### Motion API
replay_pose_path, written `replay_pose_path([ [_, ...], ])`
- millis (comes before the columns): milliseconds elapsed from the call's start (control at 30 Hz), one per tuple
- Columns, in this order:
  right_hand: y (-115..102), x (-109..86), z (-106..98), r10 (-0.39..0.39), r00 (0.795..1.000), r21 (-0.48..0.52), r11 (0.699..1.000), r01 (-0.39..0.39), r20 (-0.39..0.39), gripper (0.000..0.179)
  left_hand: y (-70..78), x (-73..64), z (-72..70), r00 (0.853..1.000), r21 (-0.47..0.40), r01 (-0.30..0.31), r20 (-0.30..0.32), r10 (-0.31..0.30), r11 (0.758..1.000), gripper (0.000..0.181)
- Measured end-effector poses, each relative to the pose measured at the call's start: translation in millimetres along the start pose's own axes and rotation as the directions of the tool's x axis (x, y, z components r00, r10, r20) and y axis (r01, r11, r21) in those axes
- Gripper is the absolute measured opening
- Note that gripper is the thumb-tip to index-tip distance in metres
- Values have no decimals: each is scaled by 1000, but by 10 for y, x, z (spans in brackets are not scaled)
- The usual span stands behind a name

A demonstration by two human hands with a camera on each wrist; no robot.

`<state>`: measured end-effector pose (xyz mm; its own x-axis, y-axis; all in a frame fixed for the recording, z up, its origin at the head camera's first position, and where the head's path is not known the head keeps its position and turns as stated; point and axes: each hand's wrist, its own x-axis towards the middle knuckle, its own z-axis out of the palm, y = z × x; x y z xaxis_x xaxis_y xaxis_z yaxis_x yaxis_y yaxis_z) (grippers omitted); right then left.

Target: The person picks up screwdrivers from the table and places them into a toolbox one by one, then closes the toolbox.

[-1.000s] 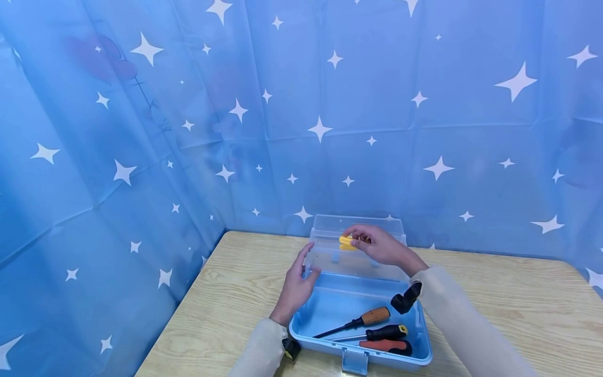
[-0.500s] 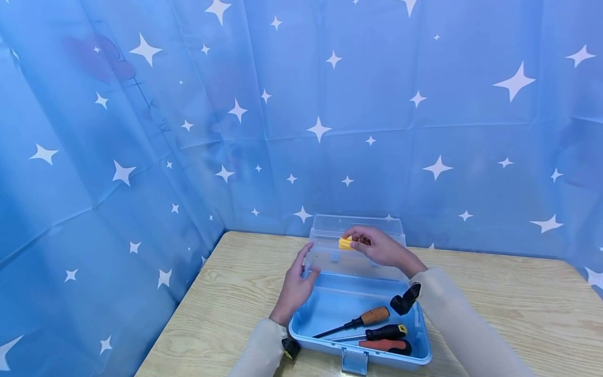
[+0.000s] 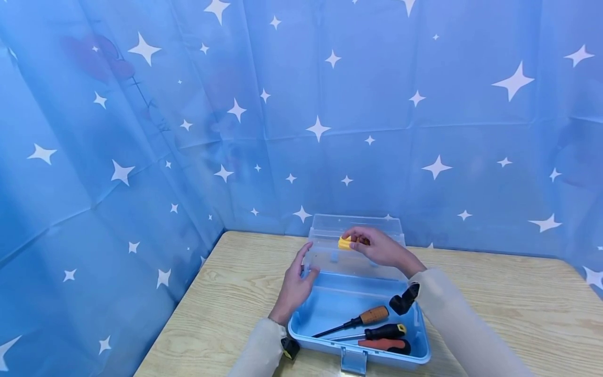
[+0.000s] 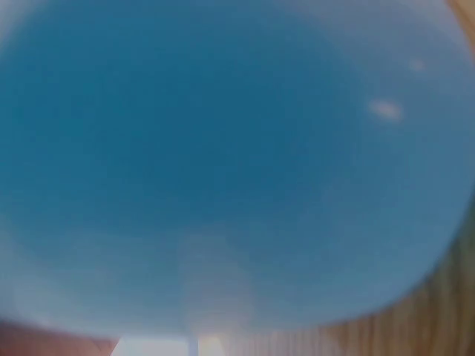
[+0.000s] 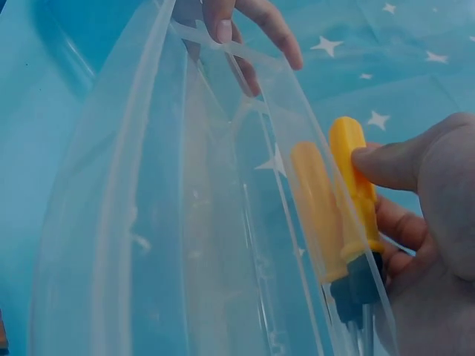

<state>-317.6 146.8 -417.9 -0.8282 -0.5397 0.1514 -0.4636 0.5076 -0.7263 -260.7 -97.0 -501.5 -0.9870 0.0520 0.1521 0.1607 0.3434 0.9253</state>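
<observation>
A light-blue toolbox stands with its clear lid raised at the back. My left hand holds the lid's left side, thumb on the inner side and fingers reaching past the edge. Between thumb and fingers, my right hand pinches the yellow handle of a screwdriver, close to the clear plastic. Below the handle show a black collar and a metal shaft, and a paler double of it appears in the lid. The left wrist view is mostly filled by the blurred blue box wall.
Inside the box lie a brown-handled screwdriver, a black-handled screwdriver and a tool with a red-and-black handle. A blue latch hangs at the front. The wooden table meets a starry blue curtain behind.
The yellow handle has shifted very slightly downward in the head view. Both hands stay almost still, and the lid keeps its position.
</observation>
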Motion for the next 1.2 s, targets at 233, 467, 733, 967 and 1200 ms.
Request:
replay_pose_path([
  [233, 13, 11, 9, 13, 1000, -4, 1000, -13, -5, 23, 10, 4, -1, 1000, 10, 4, 0, -4, 1000, 58],
  [467, 7, 10, 15, 24, 1000, -4, 1000, -24, -10, 23, 17, 7, 2, 1000, 3, 1, -3, -1, 1000, 58],
  [733, 20, 3, 25, 23, 1000, 0, 1000, -23, -16, 24, 12, 5, 7, 1000, 9, 4, -10, -3, 1000, 58],
  [967, 19, 9, 18, 52, 998, -4, 999, -52, -26, 26, 0, 3, 17, 1000, 11, 3, -15, -2, 1000, 58],
  [1200, 14, -9, 21, 65, 994, 11, 998, -64, -90, 25, 17, -1, 9, 1000, 6, 0, -7, 0, 1000, 58],
])
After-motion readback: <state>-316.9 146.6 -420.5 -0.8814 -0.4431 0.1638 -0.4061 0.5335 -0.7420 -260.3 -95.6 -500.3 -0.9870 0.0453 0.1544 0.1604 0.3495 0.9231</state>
